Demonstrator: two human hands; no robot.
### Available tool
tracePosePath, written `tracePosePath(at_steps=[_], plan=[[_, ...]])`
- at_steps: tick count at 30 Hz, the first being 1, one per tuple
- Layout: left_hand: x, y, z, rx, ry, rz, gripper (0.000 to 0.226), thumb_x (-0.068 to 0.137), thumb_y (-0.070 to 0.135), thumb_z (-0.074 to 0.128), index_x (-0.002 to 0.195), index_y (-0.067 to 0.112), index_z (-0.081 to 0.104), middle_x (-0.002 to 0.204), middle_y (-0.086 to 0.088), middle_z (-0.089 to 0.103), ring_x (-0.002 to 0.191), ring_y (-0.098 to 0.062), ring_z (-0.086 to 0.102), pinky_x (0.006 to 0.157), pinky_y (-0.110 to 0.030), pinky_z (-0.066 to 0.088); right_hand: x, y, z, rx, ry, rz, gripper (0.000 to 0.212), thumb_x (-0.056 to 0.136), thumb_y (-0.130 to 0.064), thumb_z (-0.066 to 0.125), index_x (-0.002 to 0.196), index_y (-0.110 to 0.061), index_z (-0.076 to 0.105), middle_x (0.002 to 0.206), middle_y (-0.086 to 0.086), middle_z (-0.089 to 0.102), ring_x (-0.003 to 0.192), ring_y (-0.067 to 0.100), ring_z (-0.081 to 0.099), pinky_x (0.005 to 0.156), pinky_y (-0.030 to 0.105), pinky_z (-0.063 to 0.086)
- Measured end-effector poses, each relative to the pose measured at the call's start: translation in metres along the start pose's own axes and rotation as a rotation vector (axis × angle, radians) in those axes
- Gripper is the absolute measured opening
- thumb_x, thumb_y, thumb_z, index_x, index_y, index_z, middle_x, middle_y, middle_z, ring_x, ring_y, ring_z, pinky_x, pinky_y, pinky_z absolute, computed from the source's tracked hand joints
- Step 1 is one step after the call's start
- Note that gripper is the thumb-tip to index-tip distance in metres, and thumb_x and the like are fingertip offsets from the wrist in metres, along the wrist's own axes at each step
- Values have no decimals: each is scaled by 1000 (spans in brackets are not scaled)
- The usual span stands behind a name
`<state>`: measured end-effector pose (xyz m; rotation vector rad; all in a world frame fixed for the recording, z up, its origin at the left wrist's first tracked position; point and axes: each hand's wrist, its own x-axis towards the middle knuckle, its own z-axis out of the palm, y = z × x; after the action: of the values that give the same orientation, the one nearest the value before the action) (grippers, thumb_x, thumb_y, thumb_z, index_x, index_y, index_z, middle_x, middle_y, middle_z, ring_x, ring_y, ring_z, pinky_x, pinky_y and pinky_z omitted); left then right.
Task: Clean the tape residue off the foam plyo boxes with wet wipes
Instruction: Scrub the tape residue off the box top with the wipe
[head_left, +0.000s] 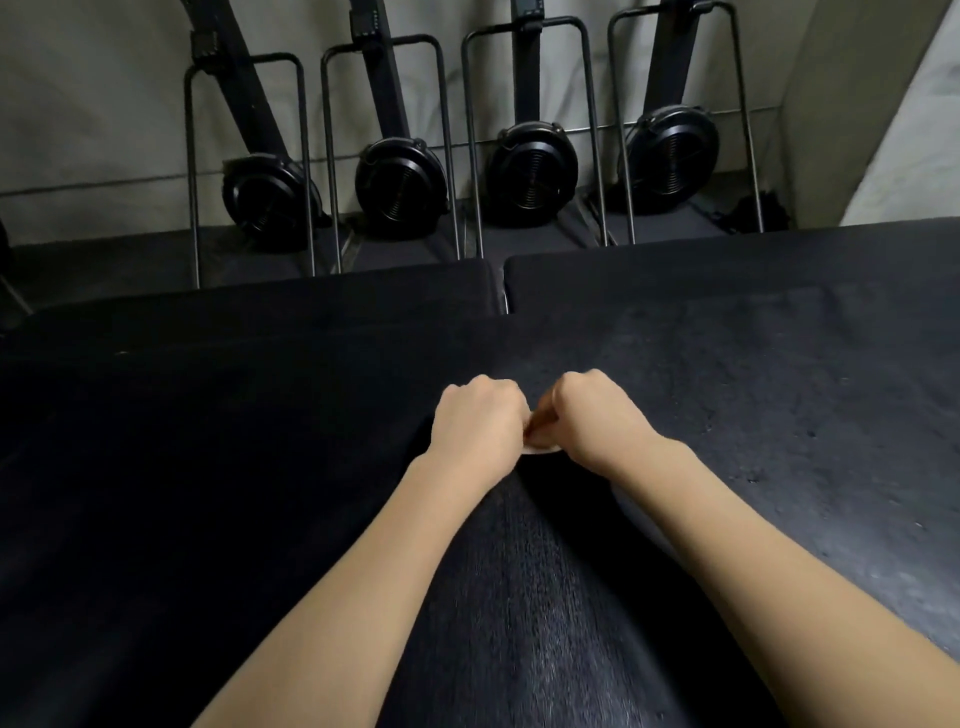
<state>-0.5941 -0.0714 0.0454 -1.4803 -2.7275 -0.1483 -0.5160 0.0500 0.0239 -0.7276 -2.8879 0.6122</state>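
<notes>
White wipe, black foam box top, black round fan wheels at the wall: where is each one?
white wipe (540, 449), head view, sliver showing between the hands
black foam box top (779, 395), head view, bare speckled surface
second black round fan wheel from left (400, 187), head view, hub

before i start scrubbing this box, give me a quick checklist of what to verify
1. Wipe in hand: ok, a small white wet wipe shows between the left hand and right hand.
2. Wipe unfolded: cannot tell, mostly hidden by the fingers.
3. Hands over the foam plyo box: ok.
4. Residue located: ok, pale speckling on the right box.
5. Wipe wet enough: cannot tell.
6. Upright rowing machines behind, apart from the boxes: ok.
</notes>
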Motion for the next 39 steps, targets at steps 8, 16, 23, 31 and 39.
tracePosePath(at_steps=[8, 16, 23, 31, 39], plan=[[-8, -12, -11, -202, -223, 82, 10, 74, 27, 67, 75, 26, 77, 70, -1, 67, 69, -22, 63, 58, -33, 51, -2, -7, -23, -2, -320, -62, 21, 65, -46, 84, 70, -27, 77, 69, -3, 72, 76, 18, 70, 65, 32, 57], [21, -35, 36, -107, 152, 54, 27, 94, 14, 49, 90, 28, 71, 79, 4, 58, 79, -23, 56, 73, -34, 45, 28, 31, 23, 50, 145, -228, 20, 94, -37, 61, 90, -27, 77, 91, -10, 70, 85, 12, 64, 74, 36, 54], [4, -10, 5, 86, -7, 129, 20, 93, 14, 47, 90, 31, 57, 63, 6, 29, 73, -20, 38, 72, -31, 27, 11, 10, 1, -265, -24, -155, 20, 94, -44, 57, 90, -29, 70, 71, -4, 47, 77, 25, 59, 62, 30, 43], [23, -33, 41, -109, 103, 72, 43, 97, 17, 51, 138, 28, 56, 139, 11, 58, 132, -7, 49, 118, -42, 26, 30, 27, 30, -200, 121, -216, 29, 91, -14, 51, 110, -26, 69, 105, -14, 65, 92, 8, 66, 112, 34, 39], [19, -27, 40, -7, 148, 91, 18, 80, 22, 54, 77, 29, 70, 63, 8, 62, 68, -9, 63, 100, -42, 49, 3, -3, 2, -233, -79, -179, 80, 73, -43, -1, 127, -37, 58, 126, -17, 58, 120, 6, 55, 121, 27, 20]])
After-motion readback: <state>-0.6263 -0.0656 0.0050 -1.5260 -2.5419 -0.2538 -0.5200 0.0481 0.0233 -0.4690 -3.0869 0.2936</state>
